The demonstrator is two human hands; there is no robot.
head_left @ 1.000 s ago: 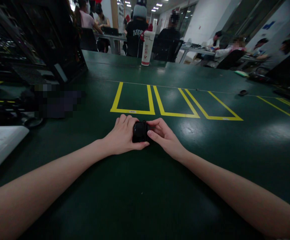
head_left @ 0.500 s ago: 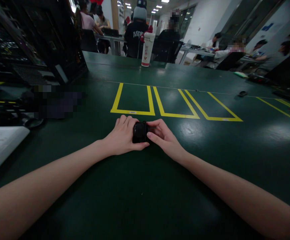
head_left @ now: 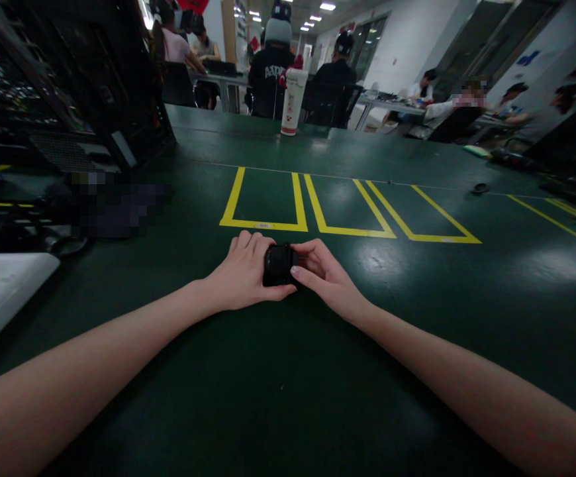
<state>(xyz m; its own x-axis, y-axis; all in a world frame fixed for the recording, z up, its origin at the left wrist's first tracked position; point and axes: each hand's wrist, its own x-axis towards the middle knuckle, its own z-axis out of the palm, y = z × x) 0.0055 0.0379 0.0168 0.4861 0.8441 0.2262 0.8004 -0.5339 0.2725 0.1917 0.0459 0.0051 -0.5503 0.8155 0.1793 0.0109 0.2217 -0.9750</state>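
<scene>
A small black boxy object [head_left: 275, 265] with rounded edges lies at the middle of the view, low over the green table [head_left: 288, 397]. My left hand [head_left: 245, 268] wraps round it from the left, fingers over the far side and thumb along the near side. From the right, my right hand [head_left: 325, 270] grips its right end between thumb and fingertips. A narrow raised part shows at that end, partly covered by the fingers. I cannot make out what kind of object it is.
Yellow tape outlines [head_left: 264, 226] mark the table beyond my hands. A white tumbler [head_left: 292, 106] stands farther back. At left are a black open-sided case [head_left: 79, 86] and a white slab-like item [head_left: 7, 281]. A small black ring [head_left: 480, 189] lies at right. People sit at tables behind.
My right thumb and fingertips have shifted very slightly on the object's right end. Both hands keep their hold, and the whole view has moved a little.
</scene>
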